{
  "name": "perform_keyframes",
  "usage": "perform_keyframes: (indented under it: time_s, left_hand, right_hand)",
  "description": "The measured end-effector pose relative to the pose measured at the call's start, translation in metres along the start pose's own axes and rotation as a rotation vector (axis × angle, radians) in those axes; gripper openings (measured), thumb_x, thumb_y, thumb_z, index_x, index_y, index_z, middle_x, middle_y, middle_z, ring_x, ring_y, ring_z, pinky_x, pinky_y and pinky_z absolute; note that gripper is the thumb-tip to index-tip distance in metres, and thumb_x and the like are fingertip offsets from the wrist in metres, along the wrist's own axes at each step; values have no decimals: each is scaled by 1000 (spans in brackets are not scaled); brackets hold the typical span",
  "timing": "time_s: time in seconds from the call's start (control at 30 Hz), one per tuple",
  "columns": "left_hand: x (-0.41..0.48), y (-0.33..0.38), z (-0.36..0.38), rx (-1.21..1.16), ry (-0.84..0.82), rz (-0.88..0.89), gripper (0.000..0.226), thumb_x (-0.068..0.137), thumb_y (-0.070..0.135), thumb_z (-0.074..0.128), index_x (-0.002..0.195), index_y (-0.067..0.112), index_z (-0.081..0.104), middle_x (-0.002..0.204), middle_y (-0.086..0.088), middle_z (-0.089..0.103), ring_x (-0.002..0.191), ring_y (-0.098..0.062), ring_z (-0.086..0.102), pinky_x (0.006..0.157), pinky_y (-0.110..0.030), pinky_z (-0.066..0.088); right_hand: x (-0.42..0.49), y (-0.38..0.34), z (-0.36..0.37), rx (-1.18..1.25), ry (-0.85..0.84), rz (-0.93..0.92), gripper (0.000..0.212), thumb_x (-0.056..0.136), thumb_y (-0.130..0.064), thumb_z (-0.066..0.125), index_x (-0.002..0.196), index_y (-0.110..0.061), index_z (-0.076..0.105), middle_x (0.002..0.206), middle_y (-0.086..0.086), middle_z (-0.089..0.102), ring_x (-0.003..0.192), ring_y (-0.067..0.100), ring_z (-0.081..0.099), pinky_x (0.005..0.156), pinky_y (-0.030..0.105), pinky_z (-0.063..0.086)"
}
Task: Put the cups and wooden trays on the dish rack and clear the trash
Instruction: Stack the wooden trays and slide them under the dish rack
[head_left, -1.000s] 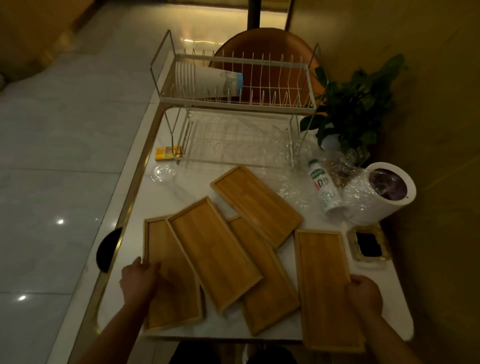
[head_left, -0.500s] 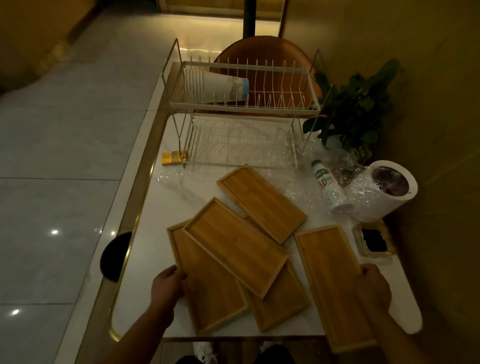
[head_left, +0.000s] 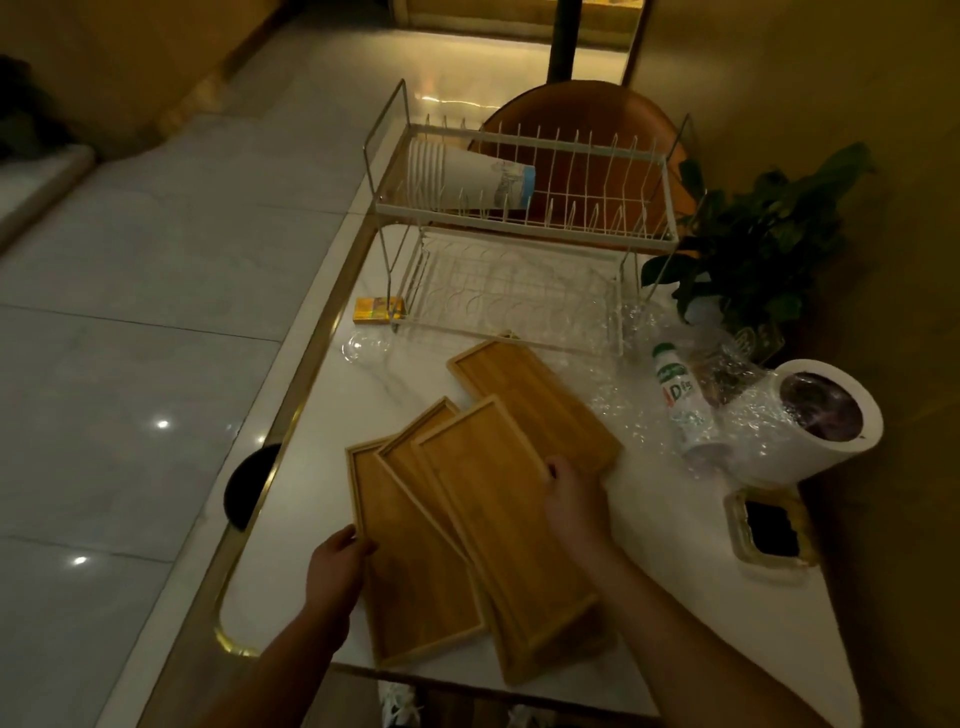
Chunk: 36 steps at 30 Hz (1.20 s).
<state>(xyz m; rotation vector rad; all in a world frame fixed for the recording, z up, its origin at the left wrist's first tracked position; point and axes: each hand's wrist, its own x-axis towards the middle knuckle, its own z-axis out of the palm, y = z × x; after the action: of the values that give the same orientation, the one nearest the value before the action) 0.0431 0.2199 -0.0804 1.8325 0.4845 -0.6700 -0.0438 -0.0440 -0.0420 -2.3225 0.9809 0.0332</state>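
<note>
The left hand pinches the left edge of the lowest wooden tray, while the right hand grips the right edge of the top tray. These fanned trays lie between the hands on the tabletop. Beyond them stands the dish rack, holding stacked cups.

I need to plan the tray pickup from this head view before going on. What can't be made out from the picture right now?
- Count of rectangular wooden trays: they overlap, so lower ones may be hidden.
- Right hand grip: fingertips hidden under the top tray's edge.
- White paper cup stack on the white wire dish rack: count too blurred.
- Small white plastic bottle: label too small to read.
- Left hand: whether it grips the left tray or only touches it is unclear.
</note>
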Motion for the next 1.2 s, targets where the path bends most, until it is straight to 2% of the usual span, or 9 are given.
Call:
perform_keyframes:
  time_s: [0.13, 0.23, 0.33, 0.47, 0.6, 0.8, 0.9, 1.03, 1.2]
  left_hand:
    - [-10, -2, 5, -46, 22, 23, 38, 96, 17, 58, 134, 10, 60, 125, -15, 64, 111, -32, 59, 99, -48, 46]
    - [-18, -2, 8, -32, 12, 52, 32, 97, 18, 58, 127, 9, 65, 112, -10, 68, 85, -15, 61, 85, -36, 48]
    - [-22, -2, 9, -22, 24, 88, 32, 96, 16, 60, 126, 7, 65, 96, -1, 67, 77, -6, 58, 77, -30, 46]
    - [-21, 0, 8, -2, 16, 75, 36, 96, 15, 60, 131, 6, 61, 113, -11, 68, 83, -15, 59, 88, -39, 47]
    - [-20, 0, 9, 15, 10, 68, 36, 97, 14, 58, 132, 6, 61, 109, -9, 67, 81, -12, 59, 88, -38, 47]
    - [-20, -1, 8, 44, 8, 55, 37, 97, 13, 57, 134, 8, 59, 106, -5, 66, 78, -7, 57, 90, -40, 48]
    - [-19, -1, 8, 61, 14, 74, 35, 96, 12, 58, 131, 8, 62, 97, 2, 68, 80, -8, 60, 82, -34, 48]
    - [-17, 0, 8, 85, 24, 61, 41, 97, 15, 59, 137, 7, 56, 127, -15, 65, 98, -23, 62, 98, -46, 47]
    - [-16, 0, 8, 105, 18, 74, 44, 97, 15, 58, 140, 7, 54, 131, -16, 63, 104, -26, 61, 99, -46, 47]
  right_hand:
    - [16, -23, 29, -105, -1, -38, 39, 90, -17, 59, 128, -16, 53, 128, 9, 56, 116, 28, 53, 95, 37, 47]
    - [20, -26, 38, -189, 73, -72, 33, 89, -20, 60, 122, -18, 59, 121, 6, 62, 115, 27, 50, 94, 36, 43]
    - [26, -17, 39, -147, -15, -81, 29, 93, -19, 56, 121, -15, 61, 122, 6, 62, 117, 26, 50, 96, 36, 44]
    - [37, -7, 24, -88, -78, -114, 27, 97, -20, 51, 120, -13, 63, 122, 8, 59, 112, 25, 56, 89, 31, 47]
    - [68, 10, -12, -274, 210, -41, 30, 91, -25, 56, 117, -11, 60, 122, 14, 57, 112, 33, 50, 87, 41, 46]
    - [107, 47, -25, -354, -78, 118, 45, 96, -39, 49, 127, -7, 52, 128, 19, 53, 116, 37, 51, 94, 43, 46]
    - [115, 54, -25, -337, -96, 120, 32, 95, -29, 50, 115, -6, 61, 118, 19, 61, 105, 34, 60, 87, 38, 51]
    - [116, 65, -33, -285, -78, 122, 24, 95, -17, 47, 107, -6, 66, 110, 16, 68, 97, 31, 64, 77, 32, 49]
    - [110, 70, -52, -183, -46, 103, 21, 95, -14, 49, 108, -7, 63, 111, 17, 67, 100, 33, 62, 80, 35, 47]
